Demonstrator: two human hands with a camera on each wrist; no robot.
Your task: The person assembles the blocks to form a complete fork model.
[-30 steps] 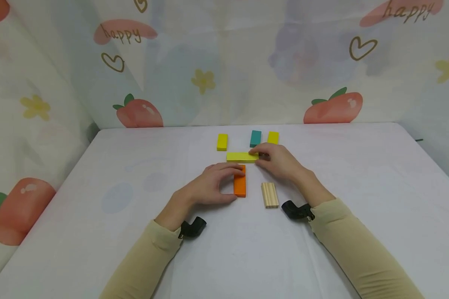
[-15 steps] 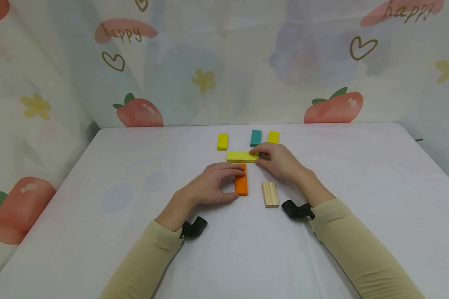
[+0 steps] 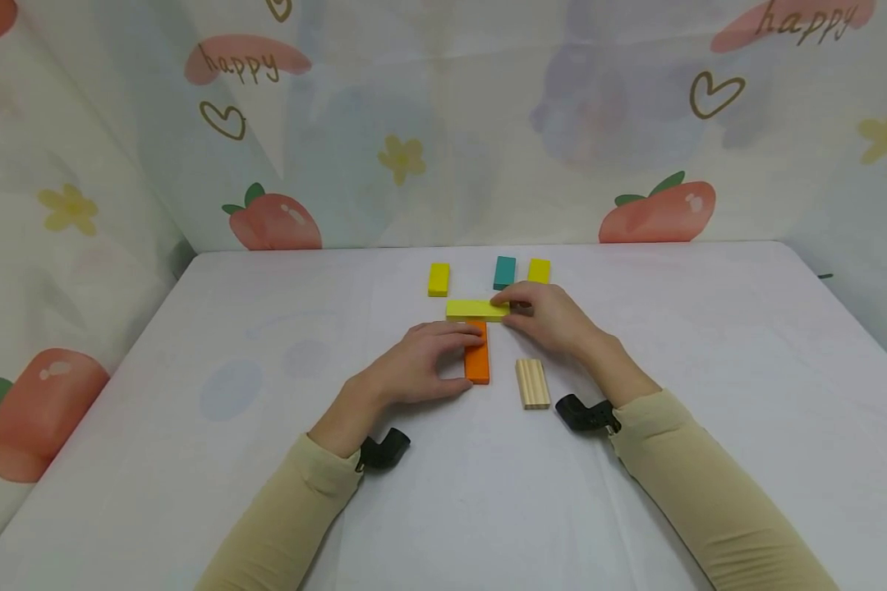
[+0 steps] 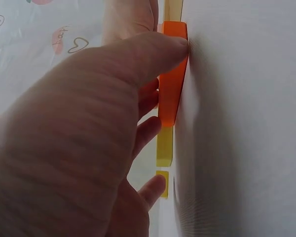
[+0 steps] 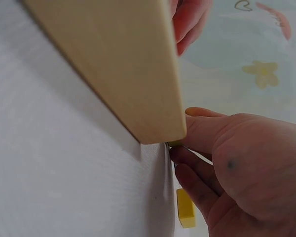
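My left hand point(image 3: 421, 365) holds an orange block point(image 3: 477, 365) lengthwise, thumb at its near end and fingers over its far end. That block points away from me, its far end right at the front side of a long yellow block point(image 3: 473, 310) lying crosswise. At the right end of the yellow block, my right hand point(image 3: 554, 318) pinches it between thumb and fingers. In the left wrist view the thumb presses the end of the orange block point(image 4: 173, 74). The right wrist view mostly hides the yellow block behind a wooden block point(image 5: 118, 64).
The ribbed wooden block point(image 3: 533, 384) lies right of the orange one, near the right wrist. Behind the hands are a short yellow block point(image 3: 438, 280), a teal block point(image 3: 504, 273) and another yellow block point(image 3: 539, 272). A patterned cloth wall point(image 3: 458, 164) backs the white table point(image 3: 443, 509).
My left hand has slid the orange block slightly right and away from me, up to the long yellow block. My right hand stays in place on the yellow block.
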